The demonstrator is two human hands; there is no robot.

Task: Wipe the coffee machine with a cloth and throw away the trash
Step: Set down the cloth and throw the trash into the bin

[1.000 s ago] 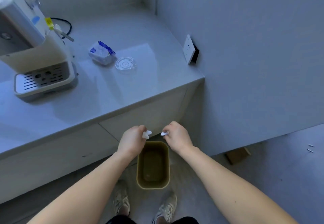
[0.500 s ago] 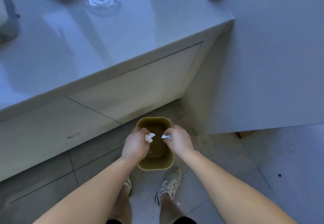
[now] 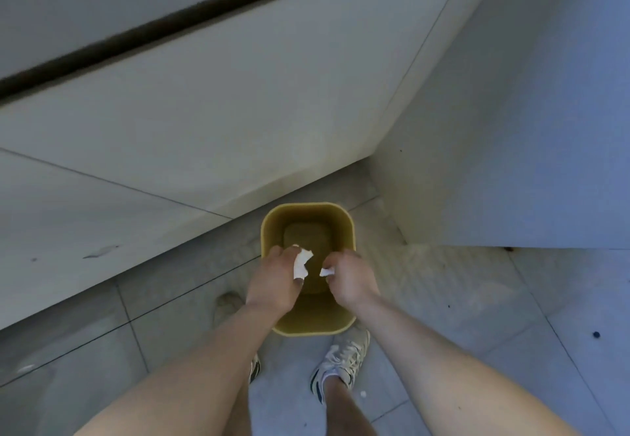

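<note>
Head view: your left hand (image 3: 272, 282) pinches a crumpled white scrap (image 3: 301, 262) and your right hand (image 3: 351, 282) a smaller scrap (image 3: 326, 272) — both directly above the open yellow bin (image 3: 308, 328). Only dropping remains; coffee machine out of sight.

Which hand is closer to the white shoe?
The right hand. It sits over the right side of the yellow bin, on the same side as the white shoe. The left hand is over the bin's left side, farther away.
</note>
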